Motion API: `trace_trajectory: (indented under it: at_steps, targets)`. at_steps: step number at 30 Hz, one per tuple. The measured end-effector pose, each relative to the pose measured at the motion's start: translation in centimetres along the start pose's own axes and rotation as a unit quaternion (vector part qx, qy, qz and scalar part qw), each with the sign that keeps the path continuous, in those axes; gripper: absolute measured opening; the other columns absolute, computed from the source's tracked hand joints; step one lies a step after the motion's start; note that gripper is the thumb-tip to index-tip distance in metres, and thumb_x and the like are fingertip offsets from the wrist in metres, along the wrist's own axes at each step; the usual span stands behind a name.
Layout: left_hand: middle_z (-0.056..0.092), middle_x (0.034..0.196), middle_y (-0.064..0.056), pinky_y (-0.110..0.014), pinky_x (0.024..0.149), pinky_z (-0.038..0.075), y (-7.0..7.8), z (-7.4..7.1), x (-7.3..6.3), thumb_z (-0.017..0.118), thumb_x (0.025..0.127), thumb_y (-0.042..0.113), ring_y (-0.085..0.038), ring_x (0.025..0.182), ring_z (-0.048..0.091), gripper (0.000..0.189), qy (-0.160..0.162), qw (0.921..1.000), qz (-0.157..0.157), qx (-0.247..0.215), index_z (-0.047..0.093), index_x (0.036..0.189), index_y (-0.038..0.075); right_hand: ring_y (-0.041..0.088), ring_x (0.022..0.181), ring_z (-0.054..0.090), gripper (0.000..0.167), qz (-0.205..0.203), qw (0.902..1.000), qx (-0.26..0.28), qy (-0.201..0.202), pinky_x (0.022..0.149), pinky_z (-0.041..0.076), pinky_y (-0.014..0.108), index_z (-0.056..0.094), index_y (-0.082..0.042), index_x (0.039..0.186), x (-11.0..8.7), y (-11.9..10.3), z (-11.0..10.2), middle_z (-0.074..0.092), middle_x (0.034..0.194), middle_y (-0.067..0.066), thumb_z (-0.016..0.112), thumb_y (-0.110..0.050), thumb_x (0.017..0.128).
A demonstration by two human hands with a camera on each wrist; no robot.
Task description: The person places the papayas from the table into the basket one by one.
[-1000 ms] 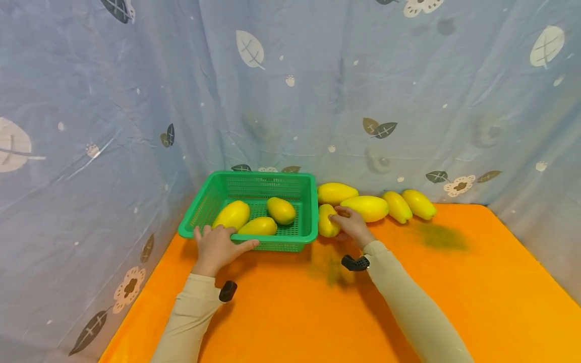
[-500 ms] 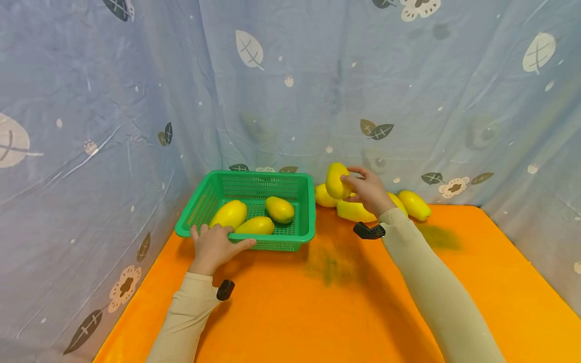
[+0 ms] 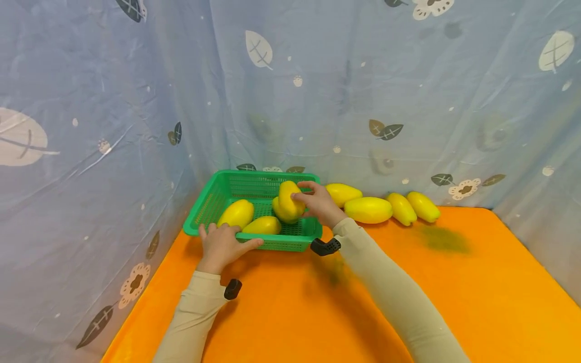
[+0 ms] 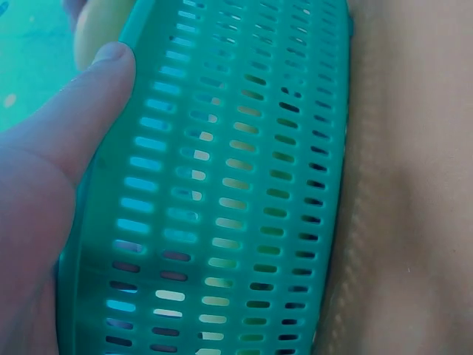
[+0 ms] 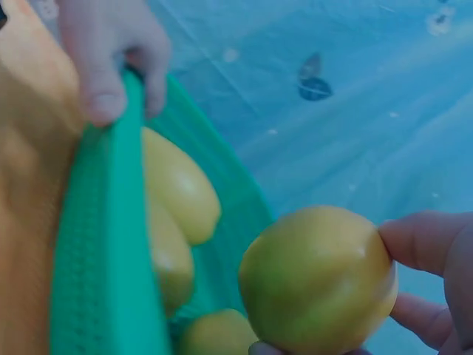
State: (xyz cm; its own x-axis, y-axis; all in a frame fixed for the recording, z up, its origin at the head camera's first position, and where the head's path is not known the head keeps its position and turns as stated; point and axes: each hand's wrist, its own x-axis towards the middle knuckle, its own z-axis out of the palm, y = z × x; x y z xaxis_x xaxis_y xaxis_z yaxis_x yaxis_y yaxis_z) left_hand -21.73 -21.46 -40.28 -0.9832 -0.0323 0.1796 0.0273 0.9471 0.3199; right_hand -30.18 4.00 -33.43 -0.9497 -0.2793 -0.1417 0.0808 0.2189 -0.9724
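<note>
My left hand [image 3: 221, 247] grips the front rim of a green slotted plastic basket [image 3: 313, 206], thumb outside and fingertips over the inner side. In the left wrist view, the thumb [image 4: 81, 111] lies along the basket's rim. Over the basket's right part, my right hand [image 3: 321, 204] holds a smooth yellow oblong fruit [image 3: 289, 199] between thumb and fingers. The right wrist view shows this fruit [image 5: 318, 281] with a greenish tinge and shallow ridges, above the others. Inside the basket lie a yellow fruit [image 3: 238, 213], another fruit [image 3: 263, 225] at the front and one partly hidden behind the held fruit.
Several more yellow fruits [image 3: 368, 209] lie in a row right of the basket, along the back edge of the orange tabletop [image 3: 290, 302]. A blue-grey patterned curtain [image 3: 317, 91] hangs close behind and at both sides.
My right hand has picked up the yellow fruit from beside the basket, lifted it and carried it left over the basket. My left hand stays on the rim.
</note>
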Motion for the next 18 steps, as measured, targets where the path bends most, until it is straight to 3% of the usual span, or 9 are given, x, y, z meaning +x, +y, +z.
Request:
trace_trajectory:
  at_steps: [6, 12, 18]
  targets:
    - [0.069, 0.122, -0.022, -0.077, 0.115, 0.007, 0.2, 0.0, 0.0, 0.071, 0.079, 0.074, -0.055, 0.120, 0.048, 0.086, -0.003, 1.0000, 0.000, -0.005, 0.069, 0.132, 0.006, 0.037, 0.123, 0.061, 0.060, 0.010, 0.9994, -0.034, 0.002, 0.091, 0.059, 0.051, 0.042, -0.014, 0.155, 0.4, 1.7, 1.9, 0.048, 0.152, 0.020, 0.065, -0.023, 0.101]
    - [0.069, 0.121, -0.022, -0.078, 0.115, 0.008, 0.2, -0.1, 0.1, 0.071, 0.079, 0.074, -0.056, 0.120, 0.048, 0.085, -0.005, 1.0000, 0.004, -0.006, 0.070, 0.131, 0.007, 0.036, 0.123, 0.059, 0.059, 0.026, 0.9972, -0.070, 0.001, 0.086, 0.059, 0.046, 0.042, -0.015, 0.154, 0.4, 2.7, 2.8, 0.048, 0.152, 0.020, 0.065, -0.023, 0.100]
    - [0.071, 0.116, -0.020, -0.078, 0.114, 0.010, 0.2, 0.0, 0.0, 0.072, 0.078, 0.073, -0.055, 0.116, 0.050, 0.082, 0.007, 0.9999, 0.007, -0.005, 0.073, 0.127, 0.007, 0.035, 0.133, 0.052, 0.062, 0.030, 0.9904, -0.135, -0.009, 0.101, 0.051, 0.046, 0.040, -0.010, 0.156, 0.6, 2.9, 3.3, 0.040, 0.160, 0.017, 0.063, -0.021, 0.100]
